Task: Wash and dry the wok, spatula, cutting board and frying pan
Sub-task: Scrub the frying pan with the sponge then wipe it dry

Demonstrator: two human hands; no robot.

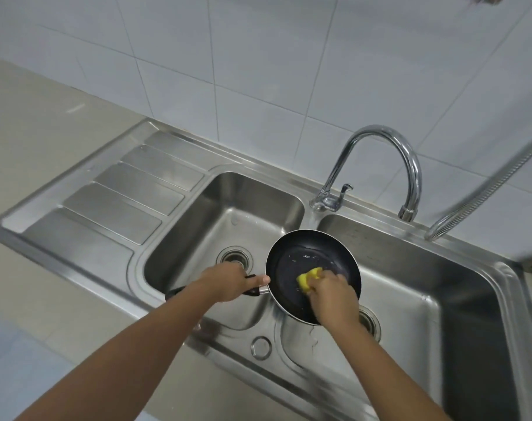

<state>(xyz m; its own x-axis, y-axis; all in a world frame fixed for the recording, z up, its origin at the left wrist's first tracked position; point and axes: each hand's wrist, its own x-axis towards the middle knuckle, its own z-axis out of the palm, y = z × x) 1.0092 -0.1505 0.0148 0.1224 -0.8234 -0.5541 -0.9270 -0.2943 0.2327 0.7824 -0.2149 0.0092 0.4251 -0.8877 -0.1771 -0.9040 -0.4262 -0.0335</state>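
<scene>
The left hand (228,282) is curled round the dark handle (175,292) of the frying pan (292,265), with the thumb stretched along the handle toward the pan's rim. The right hand (334,297) reaches into the pan and grips a yellow sponge (308,278), fingers bunched over it and pressing it onto the black inner surface. A few wet specks shine on the pan's floor just beyond the sponge.

The pan is held between the two hands, over the divide of a steel double sink (289,372), its bowl tipped toward the person. Below the left hand lies the smaller basin with its drain (235,258); under the right wrist the drain (370,325) of the larger basin shows in part. Beyond the right hand a curved chrome tap (380,138) arches toward the larger basin, and a metal hose (486,183) runs off to the right of it. Left of the left hand are the ribbed drainer (122,189) and the beige tabletop (31,132). White wall tiles (258,56) stand behind.
</scene>
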